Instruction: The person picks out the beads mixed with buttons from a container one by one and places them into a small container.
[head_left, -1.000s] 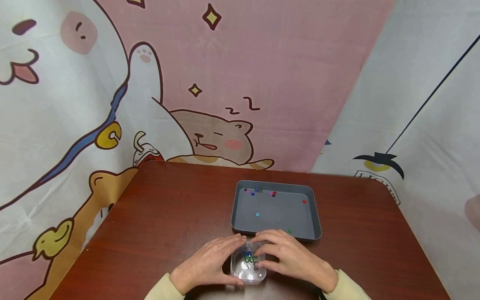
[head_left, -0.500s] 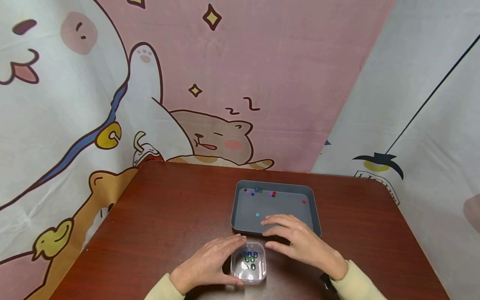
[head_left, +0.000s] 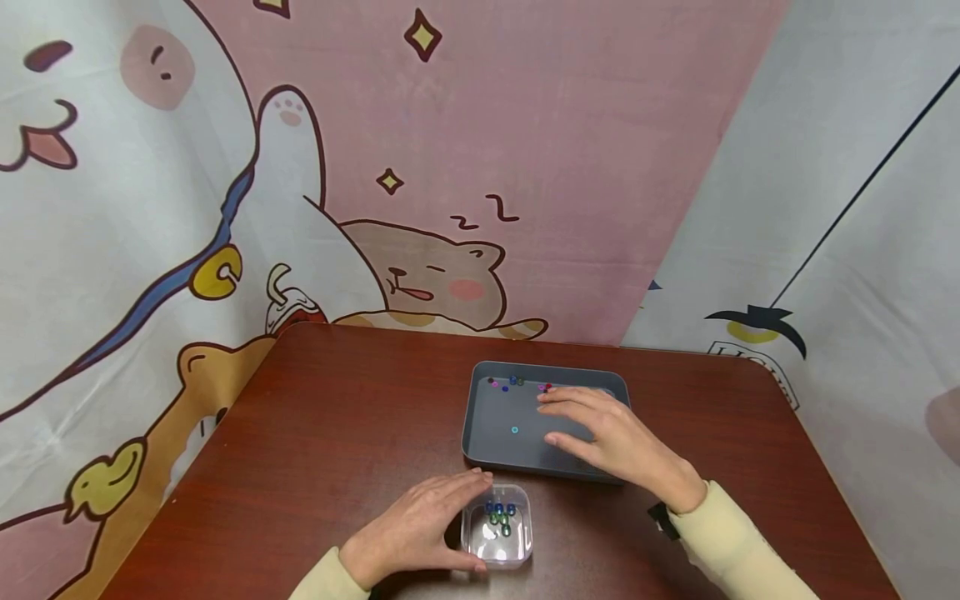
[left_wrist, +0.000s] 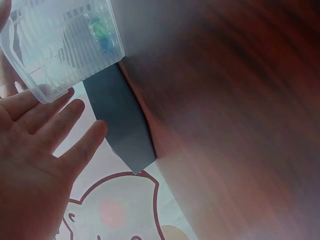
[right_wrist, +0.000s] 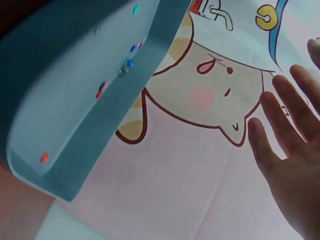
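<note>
A small clear plastic box (head_left: 517, 550) stands on the table, with several blue and green glass beads (head_left: 498, 514) inside. My left hand (head_left: 416, 525) holds it from the left, thumb at the near side and fingertips at the far side. In the left wrist view, the box (left_wrist: 60, 50) has spread fingers (left_wrist: 85, 145) beside it. Beyond the box lies a grey tray (head_left: 487, 446) with several small coloured beads and rings. My right hand (head_left: 611, 429) hovers over the tray's right part, fingers loosely extended, nothing seen in them; it hides part of the tray.
Near the tray's far wall are a blue bead (head_left: 513, 380) and pink and dark rings. A light-blue ring (head_left: 514, 430) lies closer to the front. The brown wooden table (head_left: 360, 400) ends at a printed cloth backdrop (head_left: 585, 167).
My right hand has moved from above the plastic box, away and right, to over the tray. Fingers no longer cover the beads in the box. My left hand has stayed in place.
</note>
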